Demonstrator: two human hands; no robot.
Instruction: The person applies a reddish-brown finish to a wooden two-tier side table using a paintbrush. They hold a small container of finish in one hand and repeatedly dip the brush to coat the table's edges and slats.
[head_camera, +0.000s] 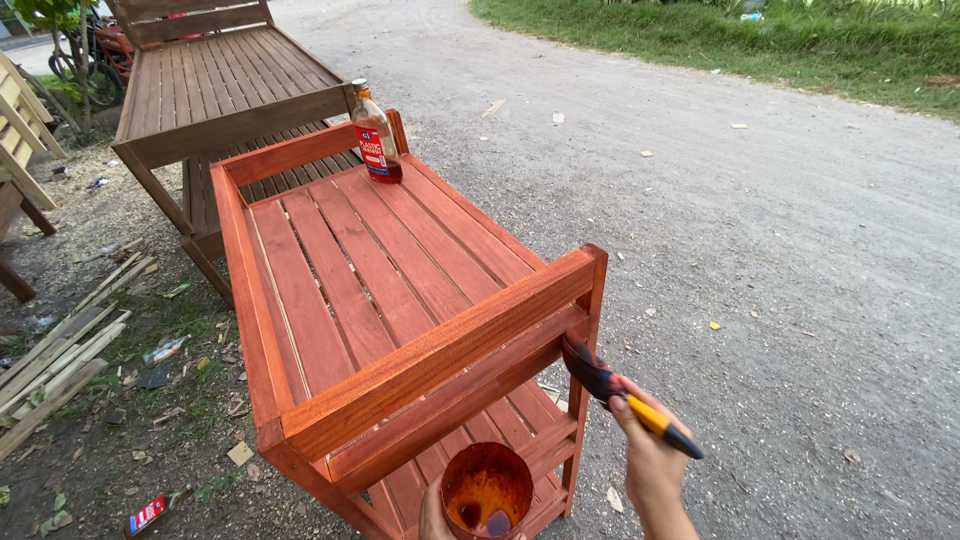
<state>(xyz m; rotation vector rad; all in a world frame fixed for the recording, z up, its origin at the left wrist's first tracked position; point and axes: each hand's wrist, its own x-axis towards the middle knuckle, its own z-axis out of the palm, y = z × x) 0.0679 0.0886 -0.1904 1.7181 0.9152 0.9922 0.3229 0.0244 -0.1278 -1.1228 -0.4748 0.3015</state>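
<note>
Outdoors on the gravel road (780, 230), you're gripping the paintbrush (625, 395) in your right hand (650, 460), bristles touching the slatted wooden rack's (400, 300) lower rail. Your left hand (435, 515) is holding the stain cup (487, 490). Most wood is already looking reddish.

bottle (375, 135) on rack's (330, 270) far corner.

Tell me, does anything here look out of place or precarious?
The bottle stands upright at the far corner of the rack's slatted top, near its edge. Another small bottle lies on the dirt among scraps. Nothing looks spilled.
</note>
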